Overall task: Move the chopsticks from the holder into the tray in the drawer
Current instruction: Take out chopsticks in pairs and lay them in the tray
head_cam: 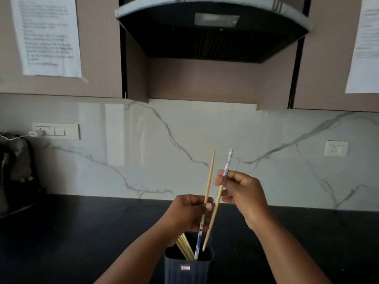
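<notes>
A dark ribbed holder (188, 269) stands on the black counter at the bottom centre, with several pale wooden chopsticks (185, 248) leaning inside it. My left hand (187, 212) grips one chopstick (209, 177) whose plain tip points up and whose blue-and-white end (199, 240) reaches down into the holder. My right hand (241, 193) pinches a second chopstick (214, 214) near its blue-and-white top (227, 160); its wooden tip hangs just over the holder's mouth. The drawer and its tray are out of view.
The black counter (82, 232) runs along a marble-patterned backsplash. A range hood (211, 29) hangs overhead between cabinets with taped paper sheets (47, 35). A dark appliance (14, 171) stands at the left edge, below a switch panel (56, 131). A wall socket (336, 148) is at right.
</notes>
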